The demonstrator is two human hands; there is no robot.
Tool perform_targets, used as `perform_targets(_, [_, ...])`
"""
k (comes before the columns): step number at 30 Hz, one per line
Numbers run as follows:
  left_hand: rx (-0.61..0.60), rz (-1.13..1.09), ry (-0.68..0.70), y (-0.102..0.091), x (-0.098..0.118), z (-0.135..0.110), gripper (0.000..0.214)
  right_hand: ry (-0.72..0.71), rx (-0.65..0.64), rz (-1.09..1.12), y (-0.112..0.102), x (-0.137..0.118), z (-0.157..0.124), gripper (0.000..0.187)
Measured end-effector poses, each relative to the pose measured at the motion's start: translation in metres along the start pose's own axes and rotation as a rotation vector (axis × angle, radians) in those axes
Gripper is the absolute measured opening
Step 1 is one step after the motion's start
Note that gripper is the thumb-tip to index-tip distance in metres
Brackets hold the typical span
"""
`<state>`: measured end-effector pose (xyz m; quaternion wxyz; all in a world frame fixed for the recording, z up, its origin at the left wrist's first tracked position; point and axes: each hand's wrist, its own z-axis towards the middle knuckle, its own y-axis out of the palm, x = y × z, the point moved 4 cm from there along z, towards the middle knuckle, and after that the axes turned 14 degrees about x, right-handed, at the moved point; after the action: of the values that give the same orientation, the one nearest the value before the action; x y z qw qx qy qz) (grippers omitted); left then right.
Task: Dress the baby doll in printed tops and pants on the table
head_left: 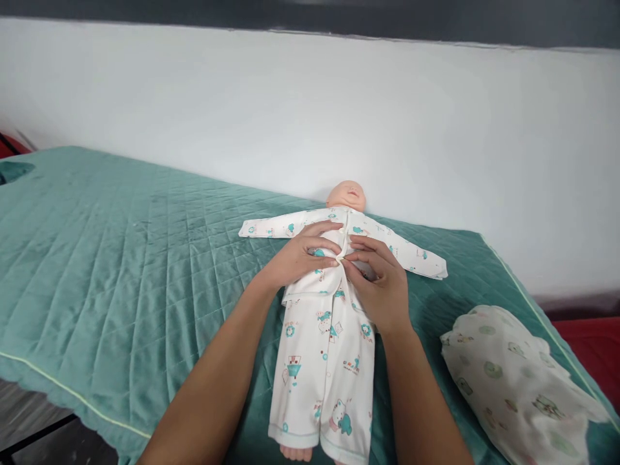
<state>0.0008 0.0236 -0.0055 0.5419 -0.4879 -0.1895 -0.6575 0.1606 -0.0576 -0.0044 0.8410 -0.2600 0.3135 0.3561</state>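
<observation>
A baby doll (347,194) lies on its back, its head toward the wall, dressed in a white pajama top (310,287) and matching pants (300,361) with teal animal prints. Both sleeves stretch out sideways. At the middle of the top's front opening, my left hand (307,255) pinches one fabric edge between thumb and fingers. My right hand (380,274) pinches the other edge from the opposite side, so the fingertips nearly meet. A small button shows above them near the chest; whatever fastener lies between my fingers is hidden. The doll's toes stick out below the pant legs.
A green quilted cover (121,258) spreads under the doll. To the right lies a crumpled white printed cloth (518,381). A white wall (290,110) rises behind the far edge. Something red (591,349) stands beyond the right edge.
</observation>
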Motion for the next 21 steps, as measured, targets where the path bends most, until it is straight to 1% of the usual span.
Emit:
perform_targets(12, [-0.004,0.014,0.049,0.0001,0.0002,-0.0006,0.016,0.037,-0.063,0.052,-0.0014,0.0039,0.0013,0.009])
perform_targets(21, [0.005,0.030,0.010,0.0014,0.0032,-0.0003,0.015,0.037,-0.097,0.053,-0.0001,0.0020,0.0020,0.010])
